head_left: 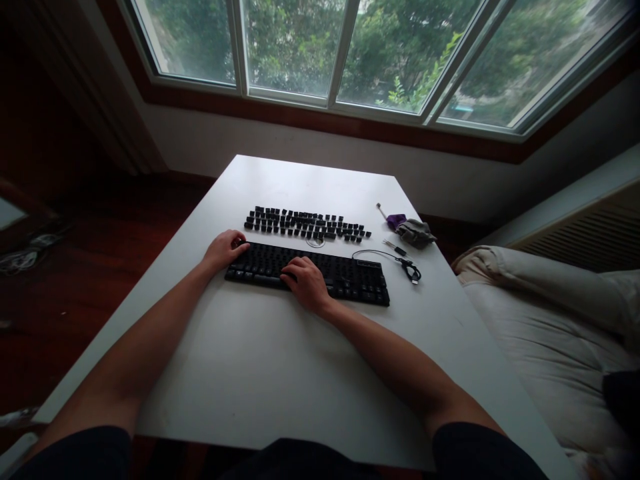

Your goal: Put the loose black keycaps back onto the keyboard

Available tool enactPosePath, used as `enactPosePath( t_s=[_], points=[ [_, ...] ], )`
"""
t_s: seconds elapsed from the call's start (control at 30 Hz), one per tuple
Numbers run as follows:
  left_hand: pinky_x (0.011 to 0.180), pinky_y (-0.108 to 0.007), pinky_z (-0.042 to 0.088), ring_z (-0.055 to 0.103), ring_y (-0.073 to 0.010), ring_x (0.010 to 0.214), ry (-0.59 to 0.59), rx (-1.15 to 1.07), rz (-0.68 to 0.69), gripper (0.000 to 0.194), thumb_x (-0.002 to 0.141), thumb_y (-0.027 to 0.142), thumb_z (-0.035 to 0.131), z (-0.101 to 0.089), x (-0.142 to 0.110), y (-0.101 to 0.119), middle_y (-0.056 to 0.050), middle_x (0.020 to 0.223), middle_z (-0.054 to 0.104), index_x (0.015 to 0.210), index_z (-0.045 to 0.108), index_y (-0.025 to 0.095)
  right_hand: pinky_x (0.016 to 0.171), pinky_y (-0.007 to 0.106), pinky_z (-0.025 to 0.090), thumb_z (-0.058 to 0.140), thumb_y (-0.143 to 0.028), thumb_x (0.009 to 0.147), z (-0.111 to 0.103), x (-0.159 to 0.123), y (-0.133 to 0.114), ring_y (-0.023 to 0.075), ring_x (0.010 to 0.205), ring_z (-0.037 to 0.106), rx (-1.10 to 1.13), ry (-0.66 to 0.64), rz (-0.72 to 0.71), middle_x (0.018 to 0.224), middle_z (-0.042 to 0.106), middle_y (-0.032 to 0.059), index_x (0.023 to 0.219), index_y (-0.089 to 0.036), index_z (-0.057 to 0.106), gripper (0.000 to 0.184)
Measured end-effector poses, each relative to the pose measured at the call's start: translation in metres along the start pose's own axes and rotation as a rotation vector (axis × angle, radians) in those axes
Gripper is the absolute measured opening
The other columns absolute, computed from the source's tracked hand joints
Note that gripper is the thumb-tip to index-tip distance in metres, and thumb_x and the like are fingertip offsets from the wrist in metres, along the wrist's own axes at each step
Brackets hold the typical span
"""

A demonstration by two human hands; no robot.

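A black keyboard lies across the middle of the white table. My left hand rests at the keyboard's left end, its fingers curled onto the top corner. My right hand lies on the keyboard's middle, fingers bent down on the keys, and I cannot make out anything held in them. Behind the keyboard, several loose black keycaps are laid out in rows. The keyboard's black cable coils at its right end.
A purple tool and a grey cloth lie at the table's right edge, with a small dark tool nearby. A cushioned seat stands to the right. Windows run along the far wall. Dark wooden floor lies on the left.
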State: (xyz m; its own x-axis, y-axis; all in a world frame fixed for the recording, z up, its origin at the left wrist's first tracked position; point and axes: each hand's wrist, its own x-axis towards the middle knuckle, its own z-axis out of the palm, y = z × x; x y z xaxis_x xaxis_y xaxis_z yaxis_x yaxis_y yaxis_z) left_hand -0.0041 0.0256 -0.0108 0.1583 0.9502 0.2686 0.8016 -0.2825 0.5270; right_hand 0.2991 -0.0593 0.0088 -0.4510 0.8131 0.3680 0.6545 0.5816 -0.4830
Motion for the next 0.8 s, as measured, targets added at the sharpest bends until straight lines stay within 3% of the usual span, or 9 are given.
enactPosePath(
  t_s=[0.43,0.8],
  points=[
    [0.077,-0.034,0.047,0.058,-0.0213,0.085,-0.009,-0.010,-0.005,0.032,0.087,0.050,0.060,0.000,0.000,0.001,-0.004,0.092,0.062,0.101,0.065,0.022,0.090,0.033,0.048,0.067,-0.031,0.094,0.004,0.002,-0.001,0.0201,0.099,0.060,0.048,0.102,0.062,0.102,0.067,0.0060,0.103,-0.023,0.076,0.015],
    [0.076,-0.034,0.046,0.057,-0.0207,0.082,0.002,-0.015,0.006,0.030,0.087,0.049,0.061,0.000,-0.001,0.001,-0.004,0.091,0.062,0.101,0.065,0.022,0.088,0.036,0.041,0.067,-0.038,0.095,0.007,0.009,-0.005,0.0222,0.099,0.055,-0.079,0.030,0.010,0.100,0.070,0.0052,0.104,-0.026,0.078,0.018]
  ],
)
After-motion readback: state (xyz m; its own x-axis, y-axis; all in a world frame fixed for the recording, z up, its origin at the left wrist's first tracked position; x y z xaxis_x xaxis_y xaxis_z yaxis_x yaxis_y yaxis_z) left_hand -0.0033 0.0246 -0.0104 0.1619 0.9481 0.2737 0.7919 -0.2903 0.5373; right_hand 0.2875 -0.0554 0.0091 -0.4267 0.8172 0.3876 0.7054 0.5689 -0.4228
